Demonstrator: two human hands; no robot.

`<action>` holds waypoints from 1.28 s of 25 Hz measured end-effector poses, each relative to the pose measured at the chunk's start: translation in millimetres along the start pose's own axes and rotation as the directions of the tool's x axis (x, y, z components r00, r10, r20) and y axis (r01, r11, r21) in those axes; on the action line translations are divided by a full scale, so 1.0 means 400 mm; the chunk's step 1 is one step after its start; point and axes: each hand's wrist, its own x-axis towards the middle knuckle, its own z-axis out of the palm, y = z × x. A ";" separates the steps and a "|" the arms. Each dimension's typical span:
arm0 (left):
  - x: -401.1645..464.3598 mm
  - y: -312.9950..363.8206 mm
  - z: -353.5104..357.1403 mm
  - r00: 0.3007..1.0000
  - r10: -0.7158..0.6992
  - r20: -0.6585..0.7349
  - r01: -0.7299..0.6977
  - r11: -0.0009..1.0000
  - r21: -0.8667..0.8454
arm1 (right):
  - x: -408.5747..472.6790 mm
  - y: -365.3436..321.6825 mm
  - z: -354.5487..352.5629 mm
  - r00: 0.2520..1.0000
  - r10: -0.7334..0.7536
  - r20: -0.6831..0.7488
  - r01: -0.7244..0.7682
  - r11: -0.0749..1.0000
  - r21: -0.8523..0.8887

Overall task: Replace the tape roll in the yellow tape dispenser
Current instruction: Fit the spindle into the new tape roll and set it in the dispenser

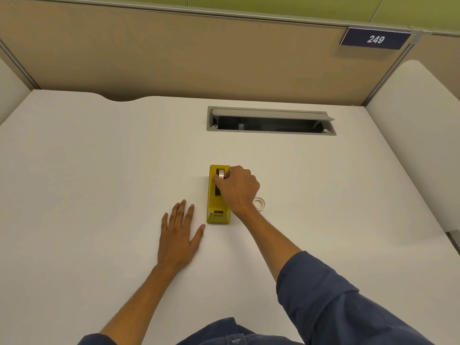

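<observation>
The yellow tape dispenser (216, 206) stands on the white desk (99, 170), its cutter end toward me. A tape roll (221, 174) sits in the dispenser's slot, mostly hidden. My right hand (237, 189) reaches over the dispenser from the right, fingers closed on that roll. A second, pale tape roll (259, 203) lies flat on the desk just right of the dispenser, partly hidden behind my right wrist. My left hand (178, 235) lies flat on the desk to the left of the dispenser, fingers spread, not touching it.
An open grey cable hatch (271, 120) is set into the desk behind the dispenser. A tan partition wall (199, 58) with a "249" sign (375, 39) closes off the back. White side panels stand at left and right.
</observation>
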 end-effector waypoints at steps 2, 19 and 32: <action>0.000 0.000 0.001 1.000 0.000 -0.001 0.000 1.000 -0.003 | -0.001 0.001 0.001 1.000 -0.002 0.001 0.002 1.000 -0.011; 0.000 -0.001 0.000 1.000 0.007 -0.019 -0.007 1.000 -0.014 | -0.008 0.032 0.004 0.983 -0.186 -0.002 0.186 0.983 0.004; -0.001 0.005 -0.009 1.000 0.011 -0.022 -0.011 1.000 -0.026 | 0.020 0.063 -0.021 0.900 -0.385 0.203 0.394 0.919 -0.009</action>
